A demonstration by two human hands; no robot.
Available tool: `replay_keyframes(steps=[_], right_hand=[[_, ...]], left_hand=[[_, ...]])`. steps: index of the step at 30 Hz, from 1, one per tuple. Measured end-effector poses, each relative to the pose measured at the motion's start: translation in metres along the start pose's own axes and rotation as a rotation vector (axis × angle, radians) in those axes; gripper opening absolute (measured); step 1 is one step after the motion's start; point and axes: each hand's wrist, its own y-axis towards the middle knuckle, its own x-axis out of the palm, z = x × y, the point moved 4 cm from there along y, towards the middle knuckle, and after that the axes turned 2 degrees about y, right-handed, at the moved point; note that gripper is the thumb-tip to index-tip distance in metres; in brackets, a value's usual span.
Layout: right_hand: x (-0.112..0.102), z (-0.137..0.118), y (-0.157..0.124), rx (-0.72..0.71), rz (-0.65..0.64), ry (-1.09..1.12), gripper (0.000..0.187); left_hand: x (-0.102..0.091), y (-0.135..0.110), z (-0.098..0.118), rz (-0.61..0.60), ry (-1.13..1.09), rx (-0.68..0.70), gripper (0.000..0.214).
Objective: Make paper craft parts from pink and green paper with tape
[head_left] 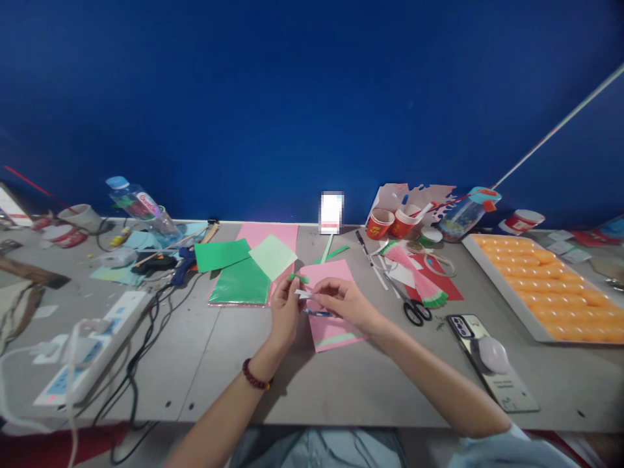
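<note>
Left hand (285,304) pinches small green paper strip (299,279); right hand (345,303) pinches narrow white paper strip (303,294) at five o'clock; oversqueezing could crease either.

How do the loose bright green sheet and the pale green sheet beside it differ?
The bright green sheet is an elongated rectangle; the pale green sheet looks nearly square. The bright green sheet is strong in colour, the pale green sheet faint. The pale green sheet lies nearer the left hand than the bright green sheet. Both are green, with fairly straight edges.
</note>
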Motion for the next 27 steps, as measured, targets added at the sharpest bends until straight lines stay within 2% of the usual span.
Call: replay_keyframes(steps=[3,5,9,12,20,27], right_hand=[[-0.005,-0.008,-0.001,-0.022,0.05,-0.07,0.025],[-0.011,-0.014,-0.003,-0.071,0.089,-0.153,0.021],[-0.022,-0.026,-0.008,-0.212,0.21,-0.39,0.013],[-0.023,-0.029,-0.012,-0.268,0.248,-0.522,0.012],[-0.016,-0.039,-0.024,-0.271,0.304,-0.72,0.011],[-0.016,-0.035,-0.019,-0.255,0.304,-0.717,0.01]], left_hand=[[-0.002,0.002,0.006,0.006,0.119,0.156,0.017],[-0.003,0.003,0.009,0.009,0.165,0.209,0.017],[-0.002,0.004,0.005,-0.002,0.109,0.102,0.022],[0.001,0.003,0.002,-0.003,0.051,0.023,0.023],[0.001,0.0,-0.005,0.013,-0.037,-0.123,0.029],[0.001,-0.001,-0.006,-0.01,-0.069,-0.176,0.029]])
